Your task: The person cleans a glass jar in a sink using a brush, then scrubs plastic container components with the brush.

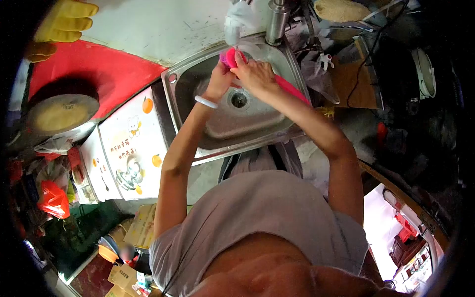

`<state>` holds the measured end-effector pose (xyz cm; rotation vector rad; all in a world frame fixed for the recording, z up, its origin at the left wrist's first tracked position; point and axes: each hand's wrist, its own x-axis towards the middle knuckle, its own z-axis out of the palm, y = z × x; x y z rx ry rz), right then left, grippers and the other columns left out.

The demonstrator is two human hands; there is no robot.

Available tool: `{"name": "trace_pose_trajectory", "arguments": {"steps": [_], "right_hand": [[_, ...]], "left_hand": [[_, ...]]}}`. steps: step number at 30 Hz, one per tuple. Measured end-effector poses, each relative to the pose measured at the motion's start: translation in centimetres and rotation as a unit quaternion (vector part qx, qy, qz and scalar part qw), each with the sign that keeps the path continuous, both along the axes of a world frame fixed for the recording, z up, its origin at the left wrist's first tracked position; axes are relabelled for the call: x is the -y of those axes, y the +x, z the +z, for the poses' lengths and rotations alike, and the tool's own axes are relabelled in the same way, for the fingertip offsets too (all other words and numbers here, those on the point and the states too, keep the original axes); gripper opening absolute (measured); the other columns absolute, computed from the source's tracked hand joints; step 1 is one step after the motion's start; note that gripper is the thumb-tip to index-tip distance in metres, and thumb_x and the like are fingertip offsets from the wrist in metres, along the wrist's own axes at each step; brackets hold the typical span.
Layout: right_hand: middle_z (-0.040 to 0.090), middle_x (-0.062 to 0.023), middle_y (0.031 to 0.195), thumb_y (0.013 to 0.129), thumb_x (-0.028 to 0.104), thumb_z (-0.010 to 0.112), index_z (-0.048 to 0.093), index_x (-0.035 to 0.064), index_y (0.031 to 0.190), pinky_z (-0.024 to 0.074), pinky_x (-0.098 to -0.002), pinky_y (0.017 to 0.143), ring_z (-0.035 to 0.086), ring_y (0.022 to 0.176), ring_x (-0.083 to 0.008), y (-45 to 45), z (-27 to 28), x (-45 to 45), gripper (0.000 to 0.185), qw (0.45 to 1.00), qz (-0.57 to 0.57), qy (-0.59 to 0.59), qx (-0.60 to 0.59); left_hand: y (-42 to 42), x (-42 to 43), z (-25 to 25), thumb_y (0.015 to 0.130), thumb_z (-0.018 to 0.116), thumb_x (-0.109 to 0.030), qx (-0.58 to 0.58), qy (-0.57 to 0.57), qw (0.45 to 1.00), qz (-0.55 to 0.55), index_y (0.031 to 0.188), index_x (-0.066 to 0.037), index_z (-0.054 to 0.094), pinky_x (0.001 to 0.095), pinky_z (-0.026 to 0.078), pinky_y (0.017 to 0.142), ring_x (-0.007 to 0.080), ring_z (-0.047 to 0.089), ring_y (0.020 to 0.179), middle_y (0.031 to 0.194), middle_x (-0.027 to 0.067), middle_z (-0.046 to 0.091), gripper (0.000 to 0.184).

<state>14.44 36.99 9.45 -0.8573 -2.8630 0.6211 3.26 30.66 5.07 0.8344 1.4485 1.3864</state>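
Observation:
Under the tap (232, 32), both hands are together around a bright pink item (230, 57), soft-looking and perhaps a cloth or sponge; its exact kind does not show. My left hand (220, 80), below a white band on the wrist, is closed on its left side. Closed over the other side is my right hand (255, 74), thumb pointing up along the pink. Another pink length (293, 90) shows past the right wrist at the basin's right; whether the two join is hidden. Beneath the hands lies the steel sink (213, 132) with its round drain (239, 100).
A steel cylinder (276, 24) stands behind the sink's back right corner. Yellow rubber gloves (64, 22) hang at upper left, above a round pan (64, 113). White panels (133, 148) with orange prints border the sink's left. Right of the sink is a brown board (354, 79).

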Motion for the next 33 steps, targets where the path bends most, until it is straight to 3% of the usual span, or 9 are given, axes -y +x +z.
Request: {"name": "trace_pose_trajectory", "arguments": {"steps": [7,10,12,14,20,23,26,28,33], "right_hand": [[0.06,-0.0133,0.075,0.081,0.034,0.045,0.044,0.0065,0.111,0.0423,-0.0414,0.062,0.059,0.072,-0.0294,0.6,-3.5,-3.8,0.041,0.992,-0.06,0.073,0.08],[0.06,-0.0173,0.073,0.081,0.028,0.045,0.051,-0.0003,0.102,0.0447,-0.0414,0.061,0.059,0.07,-0.032,2.6,-2.6,-3.0,0.036,0.999,-0.003,-0.015,0.033],[0.059,-0.019,0.075,0.079,0.032,0.048,0.056,0.0037,0.093,0.0437,-0.042,0.062,0.058,0.072,-0.0321,2.9,-2.3,-2.2,0.032,0.994,-0.051,-0.092,-0.02],[0.058,-0.0203,0.076,0.08,0.035,0.046,0.059,0.0056,0.082,0.0431,-0.0419,0.063,0.057,0.073,-0.0321,3.4,-3.2,-1.9,0.032,0.947,-0.113,-0.284,-0.095],[0.059,-0.015,0.077,0.075,0.041,0.052,0.062,0.0125,0.081,0.0431,-0.04,0.063,0.058,0.07,-0.03,3.3,-5.4,-3.9,0.03,0.985,-0.131,0.107,0.017],[0.06,-0.0134,0.076,0.073,0.037,0.056,0.061,0.0118,0.084,0.0435,-0.0397,0.062,0.058,0.07,-0.0289,2.9,-4.6,-2.1,0.028,0.961,-0.116,-0.233,-0.092],[0.06,-0.0128,0.075,0.073,0.038,0.056,0.06,0.0119,0.087,0.0437,-0.0402,0.062,0.058,0.07,-0.0295,3.1,-5.3,-2.1,0.03,0.95,-0.093,-0.282,-0.098],[0.059,-0.016,0.076,0.076,0.035,0.051,0.051,0.0181,0.108,0.0434,-0.0414,0.062,0.058,0.072,-0.0289,2.7,-6.0,-4.1,0.036,0.998,-0.04,-0.006,0.05],[0.056,-0.0159,0.091,0.079,0.021,0.045,0.039,0.0234,0.12,0.0401,-0.0401,0.073,0.054,0.079,-0.0328,2.7,-6.1,-5.4,0.042,0.961,0.122,0.226,-0.103]], "left_hand": [[0.5,-0.7,2.5,0.074,0.04,0.0,0.025,-0.036,0.998,0.036,0.12,-0.006,0.034,0.0272,0.048,0.045,0.0148,0.053,0.062,0.081,0.0082,0.05,0.047],[0.8,-1.8,2.2,0.078,0.042,-0.007,-0.23,-0.087,0.969,0.027,0.121,-0.008,0.036,0.0296,0.047,0.048,0.0205,0.056,0.062,0.073,0.0096,0.054,0.043],[1.4,-2.2,1.8,0.079,0.045,-0.014,-0.569,0.075,0.815,0.077,0.118,-0.011,0.041,0.0344,0.045,0.055,0.0284,0.056,0.066,0.075,0.0139,0.055,0.039],[1.4,-2.5,1.5,0.078,0.049,-0.024,-0.547,0.028,0.835,0.057,0.116,-0.014,0.043,0.0438,0.043,0.054,0.0349,0.054,0.065,0.082,0.0178,0.055,0.039],[1.9,-4.3,0.3,0.079,0.046,-0.028,-0.564,0.107,0.817,0.054,0.115,-0.021,0.043,0.0436,0.043,0.053,0.0352,0.055,0.066,0.084,0.0194,0.055,0.037],[0.6,-3.9,1.6,0.078,0.047,-0.028,-0.571,0.024,0.821,0.018,0.115,-0.02,0.043,0.0435,0.043,0.055,0.0349,0.056,0.066,0.082,0.019,0.055,0.038],[0.5,-3.1,2.0,0.079,0.047,-0.019,-0.59,-0.038,0.806,0.005,0.114,-0.014,0.047,0.0387,0.044,0.061,0.034,0.055,0.076,0.086,0.016,0.057,0.036],[0.4,-2.2,0.7,0.077,0.048,-0.023,-0.547,0.014,0.837,-0.003,0.111,-0.015,0.047,0.042,0.044,0.06,0.0347,0.056,0.074,0.081,0.0194,0.056,0.035],[-2.3,-2.5,0.3,0.076,0.049,-0.019,-0.283,-0.096,0.953,-0.044,0.081,-0.001,0.056,0.0347,0.044,0.063,0.0321,0.056,0.072,0.077,0.017,0.057,0.02]]}}
